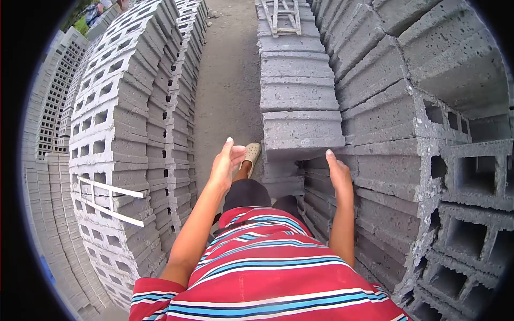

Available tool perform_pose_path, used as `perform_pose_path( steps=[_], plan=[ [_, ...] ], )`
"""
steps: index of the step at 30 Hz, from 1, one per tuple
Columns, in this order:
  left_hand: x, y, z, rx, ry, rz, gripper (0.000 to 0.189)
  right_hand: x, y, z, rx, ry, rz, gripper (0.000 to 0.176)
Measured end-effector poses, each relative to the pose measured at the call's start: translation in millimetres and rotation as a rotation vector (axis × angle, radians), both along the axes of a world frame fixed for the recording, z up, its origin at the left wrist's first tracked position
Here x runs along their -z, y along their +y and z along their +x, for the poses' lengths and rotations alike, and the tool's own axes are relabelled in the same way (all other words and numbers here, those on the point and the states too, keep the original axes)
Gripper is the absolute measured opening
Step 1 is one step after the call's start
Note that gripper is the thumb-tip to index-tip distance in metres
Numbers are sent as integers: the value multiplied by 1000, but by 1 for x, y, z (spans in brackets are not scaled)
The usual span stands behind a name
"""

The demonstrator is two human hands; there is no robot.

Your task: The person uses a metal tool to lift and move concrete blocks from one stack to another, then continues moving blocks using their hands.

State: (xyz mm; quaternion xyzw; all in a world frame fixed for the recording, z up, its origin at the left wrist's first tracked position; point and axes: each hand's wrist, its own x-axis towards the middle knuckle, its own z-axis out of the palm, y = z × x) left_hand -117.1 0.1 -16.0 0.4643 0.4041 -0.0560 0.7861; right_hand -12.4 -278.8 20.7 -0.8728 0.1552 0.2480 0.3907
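My left hand [227, 163] is raised over the path, palm turned inward, with its fingers stretched out and nothing in them. Below it shows my foot in a beige clog [253, 154]. My right hand [341, 174] is held edge-on with the thumb pointing up; its other fingers are mostly hidden behind. The right thumb tip lies right by the front corner of the nearest grey concrete block [301, 131]. This block is the front one in a row of blocks [297, 93] lying on top of a stack.
A tall wall of concrete blocks [383, 112] stands close on my right. Stacked hollow blocks [126, 112] line the left, with a pale metal frame [112, 200] against them. Another frame [281, 18] lies on the far blocks. The dirt path [227, 69] runs between.
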Motion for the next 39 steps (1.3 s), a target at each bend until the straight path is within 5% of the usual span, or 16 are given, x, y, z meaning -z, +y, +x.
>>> perform_pose_path(
  steps=[3, 6, 8, 9, 12, 14, 17, 19, 21, 23, 25, 28, 34, 39],
  plan=[
    [-2, -23, -38, -162, -76, 4, 38, -45, 25, -28, -148, -167, -126, 57],
    [-33, -49, -63, -189, -25, 2, 39, -56, 52, -58, -342, -650, 328, 28],
    [-43, -60, -68, -146, -48, -4, 48, -86, 84, -88, -455, -1021, 344, 20],
    [-49, -62, -68, -132, -52, -65, 51, -89, 93, -102, -556, -1039, 380, 37],
    [-74, -69, -69, -74, -287, -624, 71, -80, 119, -145, -836, -1071, 567, 50],
    [-69, -63, -88, 76, -641, -739, 76, -60, 133, -161, -1038, -1114, 584, 60],
    [-101, -34, -126, -161, -652, -857, 74, -52, 153, -160, -1093, -1060, 352, 55],
    [-105, -10, -169, -162, -557, -649, 70, -44, 186, -159, -974, -882, 262, 56],
    [-101, 8, -208, -181, -396, -485, 65, -76, 233, -175, -1092, -886, 396, 63],
    [-75, 19, -242, -221, -281, -407, 58, -97, 290, -207, -1281, -969, 444, 89],
    [-56, 27, -271, -305, -200, -395, 51, -102, 342, -243, -1425, -871, 168, 112],
    [-55, 36, -304, -359, -254, -384, 43, -80, 387, -274, -1417, -841, -203, 117],
    [-31, 64, -332, -350, -208, -410, 30, -80, 381, -274, -1180, -706, 142, 89],
    [-22, 65, -302, -157, -173, -413, 30, -112, 283, -250, -997, -675, 411, 97]
  ],
)
